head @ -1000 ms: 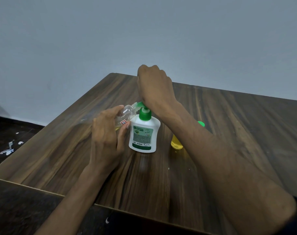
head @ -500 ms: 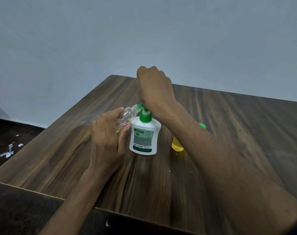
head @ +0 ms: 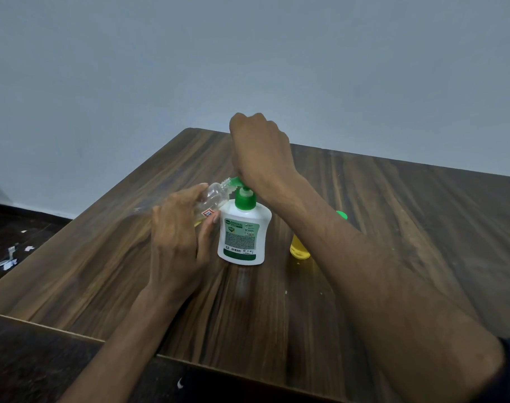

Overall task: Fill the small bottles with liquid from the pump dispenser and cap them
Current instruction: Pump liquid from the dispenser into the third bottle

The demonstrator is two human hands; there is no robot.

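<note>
- White dispenser: plastic body with a green-and-white label, green collar and green pump head; stands upright near the middle of the table.
- Clear bottle: small, uncapped, threaded neck; tilted, its mouth up against the green spout; a little yellowish liquid sits low inside, and a red-and-white label shows on its side.
- Left hand: fingers and thumb wrapped round the clear bottle, holding it just left of the dispenser.
- Right hand: curled into a fist over the pump head, its heel on the pump; it hides the top of the pump.
- Yellow bottle: filled, standing right of the dispenser; the right forearm crosses in front and hides most of it. A green cap shows just past the arm.
- Table: dark wood grain, pale edge.
- Wall: plain grey, behind the table.
- Paper scraps: white, on the dark floor to the left.
</note>
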